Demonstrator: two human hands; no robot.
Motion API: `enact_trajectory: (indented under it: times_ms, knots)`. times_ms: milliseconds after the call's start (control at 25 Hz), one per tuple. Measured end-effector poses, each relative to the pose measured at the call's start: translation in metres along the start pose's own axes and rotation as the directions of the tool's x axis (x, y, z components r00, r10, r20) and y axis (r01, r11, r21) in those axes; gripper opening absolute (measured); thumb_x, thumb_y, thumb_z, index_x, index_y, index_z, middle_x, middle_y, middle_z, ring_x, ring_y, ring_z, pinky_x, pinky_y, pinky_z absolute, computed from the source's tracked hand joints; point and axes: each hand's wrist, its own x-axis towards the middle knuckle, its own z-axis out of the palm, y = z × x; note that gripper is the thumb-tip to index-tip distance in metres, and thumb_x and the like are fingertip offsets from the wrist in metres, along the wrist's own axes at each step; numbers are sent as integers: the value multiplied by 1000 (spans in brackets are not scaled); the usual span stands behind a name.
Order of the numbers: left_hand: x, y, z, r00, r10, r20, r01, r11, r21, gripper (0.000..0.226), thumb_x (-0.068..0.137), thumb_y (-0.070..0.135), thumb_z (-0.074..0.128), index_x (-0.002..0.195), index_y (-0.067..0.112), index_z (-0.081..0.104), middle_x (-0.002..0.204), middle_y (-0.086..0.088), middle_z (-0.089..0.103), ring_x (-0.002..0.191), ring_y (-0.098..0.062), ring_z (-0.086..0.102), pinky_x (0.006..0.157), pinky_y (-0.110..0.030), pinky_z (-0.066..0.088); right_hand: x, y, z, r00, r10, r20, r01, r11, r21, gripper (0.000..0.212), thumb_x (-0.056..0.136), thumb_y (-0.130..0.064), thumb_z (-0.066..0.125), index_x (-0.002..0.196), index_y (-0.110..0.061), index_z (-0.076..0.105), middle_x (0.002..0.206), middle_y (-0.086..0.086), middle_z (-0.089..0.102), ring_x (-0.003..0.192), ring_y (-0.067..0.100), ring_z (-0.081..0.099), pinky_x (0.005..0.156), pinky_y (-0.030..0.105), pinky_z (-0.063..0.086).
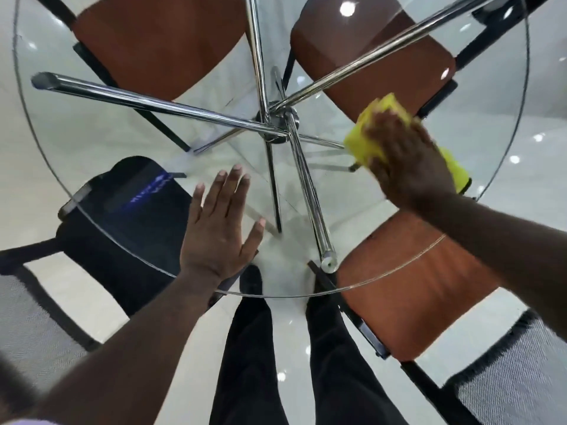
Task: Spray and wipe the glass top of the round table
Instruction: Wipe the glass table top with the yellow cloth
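Yellow cloth (365, 145) at 3 o'clock. Clear glass top (92, 133), chrome table base (153, 96). Rust-orange chair seats (159, 41) (383, 65) (414, 286) at 11, 1, 5 o'clock; black seat (129, 216) at 8. Grey mesh chair back (506, 378). Black trousers (251, 348). White glossy floor (537, 72).

- A single view, worn on the person's head, looks steeply down through the round glass counter (101, 142) to the floor (546, 118).
- It sits close: the counter fills the upper frame, its near rim just above the person's legs (251, 363).
- The wide-angle lens bends the edges.
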Motion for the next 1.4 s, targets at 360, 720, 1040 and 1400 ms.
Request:
enact_trajectory:
  times_ms: [360, 720, 1040, 1400]
  knots:
    - [2, 0, -3, 999, -33, 5, 33, 999, 37, 85, 96, 50, 57, 164, 10, 26, 176, -7, 15, 162, -27, 16, 130, -56, 15, -53, -34, -6, 641, -751, 156, 707, 657, 262, 58, 103, -30, 63, 160, -25, 53, 169, -1, 45, 159, 24, 41, 122, 52, 45]
    - [3, 0, -2, 1000, -28, -11, 29, 999, 32, 87, 93, 50, 60, 164, 10, 29, 175, -7, 19, 161, -28, 20, 129, -56, 16, 54, -87, 4, 914, 405, 12, -404, 910, 98, 59, 107, -40, 41, 166, -38, 40, 178, 11, 27, 160, 45, 31, 123, 62, 35]
    - [3, -2, 4, 1000, -27, -3, 27, 999, 21, 88, 94, 52, 60, 165, 11, 27, 176, -5, 16, 162, -26, 17, 129, -57, 17, 125, -22, 4, 790, 611, -48, -607, 791, 79, 60, 107, -45, 37, 167, -41, 35, 180, 5, 24, 164, 38, 27, 129, 55, 29]
    - [3, -3, 3, 1000, -23, -1, 23, 999, 27, 88, 95, 53, 58, 164, 9, 27, 176, -7, 16, 163, -25, 14, 130, -56, 15, 124, -118, 24, 972, -227, 58, 224, 973, 60, 57, 106, -46, 47, 163, -43, 43, 177, 3, 33, 161, 37, 35, 123, 52, 35]
